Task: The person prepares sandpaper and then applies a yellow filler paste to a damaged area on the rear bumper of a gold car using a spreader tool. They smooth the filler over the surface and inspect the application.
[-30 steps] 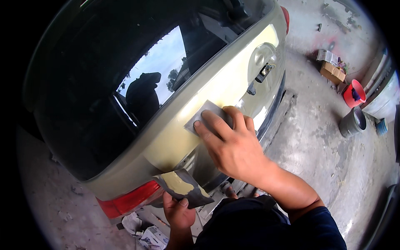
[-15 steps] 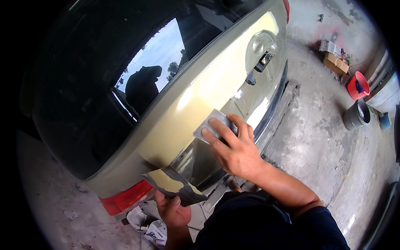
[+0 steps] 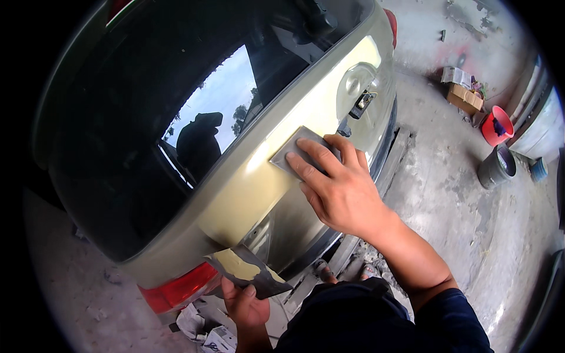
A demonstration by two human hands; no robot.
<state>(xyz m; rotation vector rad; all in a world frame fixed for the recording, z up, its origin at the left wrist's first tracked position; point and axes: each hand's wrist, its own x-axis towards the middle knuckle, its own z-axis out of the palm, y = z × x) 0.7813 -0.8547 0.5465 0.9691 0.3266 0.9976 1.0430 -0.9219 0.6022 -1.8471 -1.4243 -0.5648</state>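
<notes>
My right hand spreads its fingers over a thin grey rectangular sheet, pressing it against the car's pale gold tailgate below the rear window. I cannot make out whether this sheet is a spreader or sandpaper. Lower down, my left hand pinches the near edge of a dark, slightly curved sheet. An irregular pale yellow patch covers part of that sheet's top. Its far corner lies close to the tailgate's lower left corner; I cannot tell if they touch.
Beside my left hand is the red tail light. Crumpled paper and a small box lie on the floor below. A bare fitting shows in the tailgate. At right stand a red bucket, a dark bucket and a cardboard box.
My right hand has slid the grey sheet upward along the tailgate and turned it a little. The left hand keeps its hold, nearly still. The whole view has shifted slightly.
</notes>
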